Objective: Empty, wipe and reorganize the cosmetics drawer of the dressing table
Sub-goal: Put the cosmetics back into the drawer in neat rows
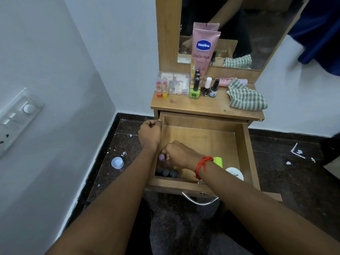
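Observation:
The wooden drawer (pixel 244 144) of the dressing table is pulled out. My left hand (pixel 150 134) is a closed fist resting against the drawer's left wall, holding nothing I can see. My right hand (pixel 177 154) reaches into the drawer's near left corner, shut on a small bottle with a purple cap (pixel 161 157). Three dark-capped bottles (pixel 166 173) stand along the front wall below it. A lime-green item (pixel 218 161) and a white round lid (pixel 234 173) lie at the front right, partly hidden by my forearm.
On the tabletop (pixel 207 105) stand two lip balms (pixel 161 87), a clear plastic box (pixel 176 83), nail polish bottles (pixel 205 87), a pink Vaseline tube (pixel 203 48) against the mirror and a checked cloth (pixel 246 97). A white cap (pixel 117 162) and scraps lie on the dark floor.

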